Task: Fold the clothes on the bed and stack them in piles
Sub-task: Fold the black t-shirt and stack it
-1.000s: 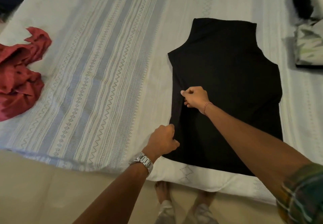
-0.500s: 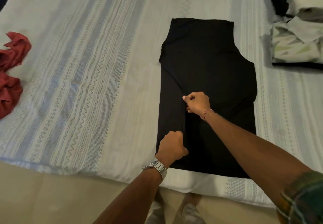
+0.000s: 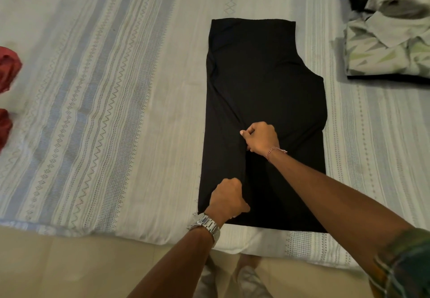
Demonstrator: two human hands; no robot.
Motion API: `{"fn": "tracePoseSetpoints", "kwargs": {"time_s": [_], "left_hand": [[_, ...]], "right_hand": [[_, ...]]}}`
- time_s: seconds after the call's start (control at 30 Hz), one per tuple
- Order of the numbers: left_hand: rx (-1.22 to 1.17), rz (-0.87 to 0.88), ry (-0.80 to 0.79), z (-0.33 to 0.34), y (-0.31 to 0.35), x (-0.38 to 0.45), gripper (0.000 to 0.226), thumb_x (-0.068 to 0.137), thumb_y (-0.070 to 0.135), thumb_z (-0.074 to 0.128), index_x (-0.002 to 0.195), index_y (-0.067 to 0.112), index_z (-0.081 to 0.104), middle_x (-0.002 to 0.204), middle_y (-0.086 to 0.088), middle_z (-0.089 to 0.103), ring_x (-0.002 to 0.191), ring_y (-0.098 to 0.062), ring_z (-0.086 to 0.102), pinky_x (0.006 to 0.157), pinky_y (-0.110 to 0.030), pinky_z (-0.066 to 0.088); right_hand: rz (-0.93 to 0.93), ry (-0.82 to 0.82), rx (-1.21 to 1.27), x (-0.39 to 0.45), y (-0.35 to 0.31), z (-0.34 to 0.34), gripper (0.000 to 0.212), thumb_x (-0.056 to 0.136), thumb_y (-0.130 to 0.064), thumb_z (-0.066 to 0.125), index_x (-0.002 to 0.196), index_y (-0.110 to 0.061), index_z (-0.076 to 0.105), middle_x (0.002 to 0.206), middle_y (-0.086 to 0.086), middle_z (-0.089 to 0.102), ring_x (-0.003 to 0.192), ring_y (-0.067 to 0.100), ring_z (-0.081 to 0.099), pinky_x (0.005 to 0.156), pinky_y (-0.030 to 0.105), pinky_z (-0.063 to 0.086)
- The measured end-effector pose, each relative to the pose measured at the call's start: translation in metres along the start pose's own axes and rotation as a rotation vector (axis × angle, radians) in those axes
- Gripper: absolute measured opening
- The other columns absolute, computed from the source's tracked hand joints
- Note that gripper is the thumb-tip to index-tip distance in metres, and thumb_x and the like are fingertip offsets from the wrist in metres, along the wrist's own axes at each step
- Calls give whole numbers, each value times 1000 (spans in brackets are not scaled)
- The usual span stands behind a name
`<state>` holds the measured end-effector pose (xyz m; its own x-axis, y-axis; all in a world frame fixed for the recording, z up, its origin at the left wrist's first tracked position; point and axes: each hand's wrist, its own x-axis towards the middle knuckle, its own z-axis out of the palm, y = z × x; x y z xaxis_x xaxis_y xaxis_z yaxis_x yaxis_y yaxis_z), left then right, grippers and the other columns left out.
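A black garment [image 3: 267,83] lies flat at the bed's [image 3: 116,88] near edge as the left hand [image 3: 226,198] and right hand [image 3: 260,138] pinch its folded-over side, fingers curled on cloth; folded clothes [image 3: 384,53] sit toward the far right corner.

Both forearms were bare from the elbow down. The left hand [image 3: 226,198] had a silver metal watch [image 3: 206,224] with a link bracelet strapped at its wrist. The right hand [image 3: 261,138] wore a thin reddish thread band [image 3: 274,151] tied around the wrist, a short loose end sticking out to one side. At the right upper arm, a checked sleeve [image 3: 406,267] in dark green with yellow and pale lines was rolled or ended above the elbow. Below, pale grey trouser legs [image 3: 250,281] showed over the feet
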<state>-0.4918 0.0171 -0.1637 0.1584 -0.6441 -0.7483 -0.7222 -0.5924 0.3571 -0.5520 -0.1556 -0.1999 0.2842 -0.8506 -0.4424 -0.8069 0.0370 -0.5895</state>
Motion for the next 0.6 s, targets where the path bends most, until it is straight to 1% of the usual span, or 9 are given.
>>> {"fn": "tracePoseSetpoints", "kwargs": {"time_s": [0.07, 0.13, 0.2, 0.3, 0.4, 0.47, 0.53, 0.6], "left_hand": [[-23, -4, -21, 3, 0, 2, 32, 78, 27, 86, 83, 15, 57, 85, -8, 70, 77, -25, 73, 77, -40, 64], [-47, -14, -44, 5, 1, 4, 28, 79, 24, 85, 80, 12, 60, 77, -8, 72, 68, -21, 74, 70, -38, 65], [-79, -23, -72, 6, 2, 4, 23, 82, 22, 83, 80, 11, 63, 71, -7, 73, 61, -17, 74, 65, -36, 65], [-116, -36, -107, 7, 3, 4, 20, 84, 20, 82, 83, 9, 64, 70, -7, 74, 61, -16, 74, 64, -35, 65], [-191, -61, -155, 10, 2, 5, 17, 85, 17, 81, 83, 5, 69, 72, -9, 75, 64, -17, 75, 67, -36, 65], [-252, -57, -197, 9, 0, 5, 18, 86, 17, 80, 87, 0, 73, 76, -11, 77, 64, -16, 74, 69, -35, 65], [-339, -59, -271, 3, -4, 3, 23, 88, 19, 78, 95, -2, 75, 83, -12, 78, 64, -15, 71, 68, -30, 63], [-430, -64, -381, -4, -10, 0, 23, 92, 17, 73, 103, -3, 73, 91, -15, 78, 65, -14, 71, 66, -28, 62]], "right_hand": [[-18, 11, -13, -1, 3, -1, 21, 96, -37, 68, 82, -22, 68, 71, -2, 71, 67, 13, 71, 74, 39, 63], [-27, 35, -42, -3, 5, -2, 22, 97, -39, 67, 82, -22, 67, 72, -3, 70, 69, 13, 71, 74, 39, 62], [-32, 60, -64, -4, 8, -4, 21, 97, -39, 67, 83, -23, 67, 72, -4, 70, 69, 13, 71, 73, 39, 62], [-33, 55, -66, -5, 15, -7, 22, 95, -42, 68, 83, -24, 66, 73, -4, 70, 69, 13, 71, 73, 39, 63], [-28, 40, -95, -7, 19, -11, 23, 95, -45, 68, 85, -24, 65, 76, -5, 70, 72, 12, 71, 74, 38, 62], [-36, 45, -119, -8, 20, -13, 24, 95, -47, 67, 85, -24, 65, 76, -5, 68, 74, 12, 69, 72, 35, 60], [-47, 59, -162, -10, 19, -13, 25, 94, -49, 67, 88, -24, 65, 77, -6, 66, 76, 11, 66, 68, 31, 55], [-61, 61, -179, -13, 20, -11, 26, 94, -49, 67, 90, -24, 64, 77, -6, 64, 75, 11, 64, 65, 29, 51]]}}
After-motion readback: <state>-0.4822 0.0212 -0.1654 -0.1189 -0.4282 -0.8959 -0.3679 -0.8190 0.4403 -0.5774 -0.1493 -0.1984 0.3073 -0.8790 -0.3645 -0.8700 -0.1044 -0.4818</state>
